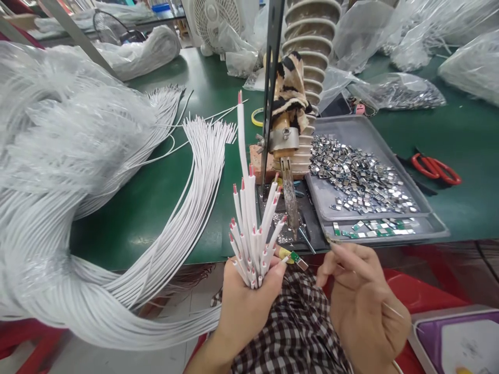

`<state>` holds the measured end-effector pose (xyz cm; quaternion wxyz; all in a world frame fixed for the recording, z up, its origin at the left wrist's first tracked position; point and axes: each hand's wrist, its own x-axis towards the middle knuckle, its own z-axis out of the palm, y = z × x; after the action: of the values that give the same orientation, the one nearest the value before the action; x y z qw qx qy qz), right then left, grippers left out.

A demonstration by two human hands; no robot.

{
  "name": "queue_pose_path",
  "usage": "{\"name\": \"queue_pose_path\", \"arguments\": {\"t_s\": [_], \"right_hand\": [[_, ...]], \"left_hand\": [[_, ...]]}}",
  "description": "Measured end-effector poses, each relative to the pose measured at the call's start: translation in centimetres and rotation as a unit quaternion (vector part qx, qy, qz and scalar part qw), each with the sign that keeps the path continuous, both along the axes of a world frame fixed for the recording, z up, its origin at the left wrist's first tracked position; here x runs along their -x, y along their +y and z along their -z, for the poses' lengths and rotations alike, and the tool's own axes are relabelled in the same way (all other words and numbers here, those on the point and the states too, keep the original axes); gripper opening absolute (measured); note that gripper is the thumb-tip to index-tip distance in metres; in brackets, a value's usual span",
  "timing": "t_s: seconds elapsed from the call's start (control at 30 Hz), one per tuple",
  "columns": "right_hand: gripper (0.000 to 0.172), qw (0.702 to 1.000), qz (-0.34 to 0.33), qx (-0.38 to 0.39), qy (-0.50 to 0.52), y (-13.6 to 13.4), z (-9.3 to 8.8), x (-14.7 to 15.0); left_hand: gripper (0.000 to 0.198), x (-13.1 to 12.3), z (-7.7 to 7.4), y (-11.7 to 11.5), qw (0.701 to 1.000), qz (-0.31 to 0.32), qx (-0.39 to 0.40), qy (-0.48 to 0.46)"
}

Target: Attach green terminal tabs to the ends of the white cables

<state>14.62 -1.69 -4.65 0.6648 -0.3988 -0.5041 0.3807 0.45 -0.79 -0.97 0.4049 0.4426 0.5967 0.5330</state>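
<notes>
My left hand (249, 306) is closed around a bundle of white cables (253, 234) whose red-cored ends fan upward. By its thumb, a small green circuit board (298, 259) sits at the tip of one cable, with a yellow-wrapped fingertip behind it. My right hand (362, 301) is to the right of the board, apart from it, its thumb and forefinger together near the tray edge around a thin item too small to name. Above the bundle, a soldering iron (289, 192) points down from a stand over a dark pad (312, 228).
Right of the iron, a grey tray (374, 130) holds a heap of small metal parts, with a second tray (432, 231) under it. Red-handled cutters (436, 169) lie farther right. White cable bundles (167, 228) cover the left. A ribbed duct (312, 47) and fan (214, 23) stand behind.
</notes>
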Motion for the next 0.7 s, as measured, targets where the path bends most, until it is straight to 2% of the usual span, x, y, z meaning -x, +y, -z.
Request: {"name": "queue_pose_path", "arguments": {"t_s": [0.07, 0.17, 0.23, 0.3, 0.43, 0.57, 0.7], "right_hand": [[0.031, 1.000, 0.025, 0.013, -0.014, 0.4, -0.2, -0.2], [0.027, 0.991, 0.070, 0.026, -0.115, 1.0, -0.7, -0.6], [0.027, 0.975, 0.092, 0.000, -0.202, 1.3, -0.9, -1.0], [0.019, 0.956, 0.110, -0.031, -0.270, 1.4, -1.0, -1.2], [0.010, 0.932, 0.168, -0.044, -0.318, 1.7, -1.2, -1.3], [0.014, 0.931, 0.138, -0.060, -0.332, 2.1, -1.6, -1.1], [0.017, 0.915, 0.144, -0.075, -0.369, 1.9, -1.5, -1.4]], "left_hand": [[0.012, 0.1, 0.2, 0.1, 1.000, 0.003, 0.007, -0.003], [0.010, 0.3, 0.6, 0.2, 0.999, 0.024, 0.022, -0.010], [0.009, 0.4, 0.8, 0.3, 0.999, 0.027, 0.031, -0.008], [0.009, 0.5, 0.9, 0.4, 0.999, 0.025, 0.035, -0.004], [0.009, 0.5, 0.9, 0.6, 0.999, 0.026, 0.033, -0.007], [0.010, 0.2, 0.5, 0.9, 0.999, 0.016, 0.036, -0.006], [0.011, -0.2, 0.1, 1.1, 0.999, 0.001, 0.039, -0.014]]}}
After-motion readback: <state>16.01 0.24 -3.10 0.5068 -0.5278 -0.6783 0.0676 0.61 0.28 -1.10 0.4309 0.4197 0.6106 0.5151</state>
